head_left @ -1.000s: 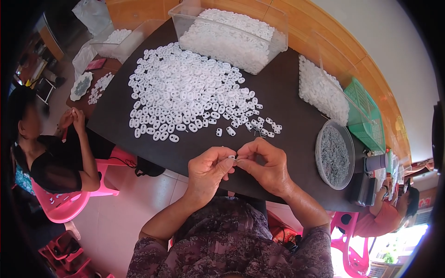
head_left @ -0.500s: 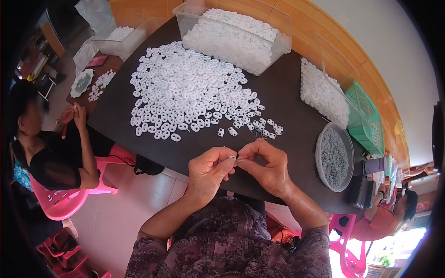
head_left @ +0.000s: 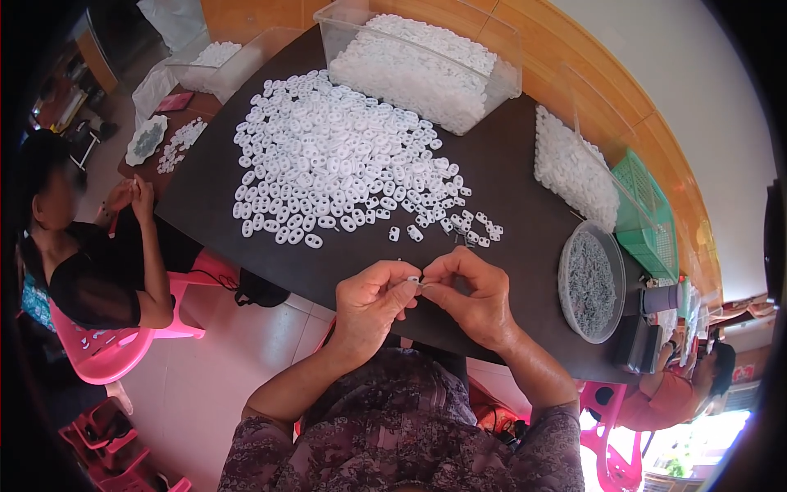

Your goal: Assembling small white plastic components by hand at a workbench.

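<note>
My left hand (head_left: 373,305) is closed, pinching a small white plastic two-hole piece (head_left: 412,280) between thumb and fingers above the table's near edge. My right hand (head_left: 474,299) meets it there, its thumb and index finger pinched at the piece's right side. Whatever those right fingertips hold is too small and hidden to name. Beyond both hands spreads a large heap of white two-hole oval pieces (head_left: 328,156). At the heap's near right edge lie several loose pieces and a few thin dark pins (head_left: 470,245).
Clear bins of white pieces (head_left: 418,70) (head_left: 574,164) stand at the back. To the right are a round tub of small grey metal parts (head_left: 589,283), a green basket (head_left: 648,213) and a purple cup (head_left: 661,297). A person (head_left: 98,254) sits left, another (head_left: 680,385) far right.
The whole view has shifted slightly. My hands stay pressed together around the white piece in nearly the same pose, with no clear change in what they hold.
</note>
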### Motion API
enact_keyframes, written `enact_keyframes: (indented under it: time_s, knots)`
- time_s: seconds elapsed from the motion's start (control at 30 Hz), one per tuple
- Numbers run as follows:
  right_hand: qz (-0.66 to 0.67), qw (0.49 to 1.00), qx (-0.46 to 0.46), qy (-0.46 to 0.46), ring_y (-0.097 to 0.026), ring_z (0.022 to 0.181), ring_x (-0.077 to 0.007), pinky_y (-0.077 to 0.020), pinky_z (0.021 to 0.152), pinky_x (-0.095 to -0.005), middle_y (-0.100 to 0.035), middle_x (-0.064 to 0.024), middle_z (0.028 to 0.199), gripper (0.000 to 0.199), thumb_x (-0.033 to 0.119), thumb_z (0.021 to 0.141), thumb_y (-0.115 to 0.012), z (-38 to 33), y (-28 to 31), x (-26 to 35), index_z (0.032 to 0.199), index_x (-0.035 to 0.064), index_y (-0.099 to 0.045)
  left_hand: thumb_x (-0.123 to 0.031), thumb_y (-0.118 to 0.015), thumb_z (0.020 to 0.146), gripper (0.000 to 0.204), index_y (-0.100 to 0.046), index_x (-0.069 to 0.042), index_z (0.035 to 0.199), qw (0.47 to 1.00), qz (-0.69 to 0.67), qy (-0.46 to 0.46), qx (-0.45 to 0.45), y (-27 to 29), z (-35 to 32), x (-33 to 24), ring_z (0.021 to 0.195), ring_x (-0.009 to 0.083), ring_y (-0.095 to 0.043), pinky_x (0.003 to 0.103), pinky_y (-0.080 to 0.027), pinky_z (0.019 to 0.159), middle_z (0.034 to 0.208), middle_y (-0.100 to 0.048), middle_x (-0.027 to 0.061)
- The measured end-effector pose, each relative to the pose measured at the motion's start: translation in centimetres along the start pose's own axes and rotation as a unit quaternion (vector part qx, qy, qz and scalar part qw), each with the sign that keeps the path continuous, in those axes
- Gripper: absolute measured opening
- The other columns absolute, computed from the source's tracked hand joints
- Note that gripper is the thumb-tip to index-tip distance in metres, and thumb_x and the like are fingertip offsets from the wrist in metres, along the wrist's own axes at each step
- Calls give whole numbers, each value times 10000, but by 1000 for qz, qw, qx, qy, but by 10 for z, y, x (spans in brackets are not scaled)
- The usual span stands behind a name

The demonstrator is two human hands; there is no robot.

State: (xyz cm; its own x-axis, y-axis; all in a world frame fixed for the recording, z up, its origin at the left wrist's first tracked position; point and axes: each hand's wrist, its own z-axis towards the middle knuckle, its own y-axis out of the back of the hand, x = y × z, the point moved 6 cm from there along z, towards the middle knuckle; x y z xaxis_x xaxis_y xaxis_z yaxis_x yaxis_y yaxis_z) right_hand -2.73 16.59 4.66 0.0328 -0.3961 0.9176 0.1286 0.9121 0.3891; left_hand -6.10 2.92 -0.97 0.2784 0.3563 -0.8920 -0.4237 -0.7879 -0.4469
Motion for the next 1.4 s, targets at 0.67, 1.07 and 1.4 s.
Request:
enact_keyframes:
  time_s: [0.67, 1.07, 1.4]
  knots:
    - [11, 1000, -5, -4, -535, 707, -74, -445, 653, -226, -578, -12, 796, 144, -36, 762, -697, 1, -2, 2, 893, -6, -646, -69, -621, 911, 185, -621, 27, 1069, 1000, -14, -17, -4, 2, -1, -2, 698, 71, -591, 188, -459, 572, 859, -649, 45]
    - [-2, 1000, -6, 4, -532, 699, -76, -443, 644, -229, -571, -13, 786, 144, -40, 752, -699, 2, -5, 3, 879, -1, -646, -73, -637, 898, 142, -652, 7, 1015, 999, 39, -26, -27, 4, -3, -1, 684, 59, -595, 190, -470, 556, 830, -647, 26]
    - [-17, 1000, -18, 5, -532, 693, -79, -443, 639, -231, -575, -16, 778, 127, -44, 744, -694, 3, -5, 6, 853, 1, -648, -65, -641, 892, 134, -657, 10, 1001, 988, 127, -72, -44, 2, -4, -5, 662, 61, -595, 197, -477, 533, 820, -651, 33]
